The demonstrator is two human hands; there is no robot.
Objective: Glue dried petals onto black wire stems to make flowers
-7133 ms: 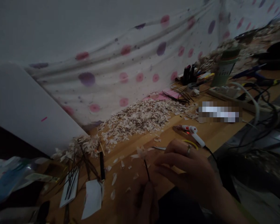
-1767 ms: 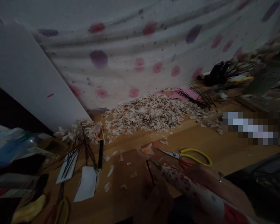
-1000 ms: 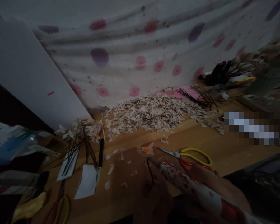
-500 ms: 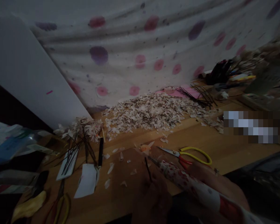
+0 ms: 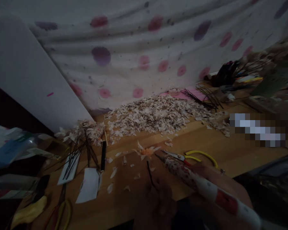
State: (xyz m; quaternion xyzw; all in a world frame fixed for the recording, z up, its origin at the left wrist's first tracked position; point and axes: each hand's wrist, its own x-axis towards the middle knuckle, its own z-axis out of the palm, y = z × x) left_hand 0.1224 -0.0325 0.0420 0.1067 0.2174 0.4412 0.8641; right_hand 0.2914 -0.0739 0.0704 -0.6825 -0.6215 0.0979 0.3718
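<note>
My left hand [image 5: 157,199], low in the middle, pinches a thin dark stem [image 5: 149,172] that stands upright. At the stem's top is a flower [image 5: 146,151] with an orange centre and pale pointed petals. My right hand [image 5: 222,188] is wrapped round a thick pen-like tool [image 5: 199,185] with a red and white patterned body. The tool's dark narrow tip points up and left, close to the flower's right side; whether it touches is unclear. Scissors [image 5: 182,157] with yellow and red handles lie behind the tool, partly covered by it and my right hand.
A wide heap of pale petals [image 5: 153,116] lies at the table's back. At left are finished-looking flowers [image 5: 92,132] on dark stems, a white card [image 5: 88,185], a black stick [image 5: 103,156] and pliers [image 5: 62,210]. Dark stems [image 5: 204,100] rest on pink paper at the back right.
The flower on the stem now shows its spread petals and orange centre more fully. The tool in my right hand has shifted slightly up and left, covering more of the scissors' handles.
</note>
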